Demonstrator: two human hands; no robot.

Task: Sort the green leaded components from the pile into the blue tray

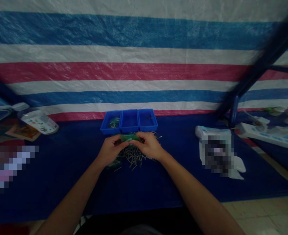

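Note:
Between my two hands is a small green plastic bag (128,137), pinched from both sides. My left hand (111,149) has thumb and fingers closed on its left edge. On the other edge, my right hand (149,144) grips with thumb and forefinger. A loose pile of metal screws or nails (133,157) lies on the blue table below the hands, partly hidden by them. More green plastic bags (114,164) lie beside the pile, under my left hand. What the held bag contains cannot be made out.
Just beyond my hands stands a row of three joined blue bins (129,120); the left one holds green bags, the right a few small dark pieces. A white plastic package (217,153) lies right, near a power strip (268,133). A bottle (39,120) lies far left.

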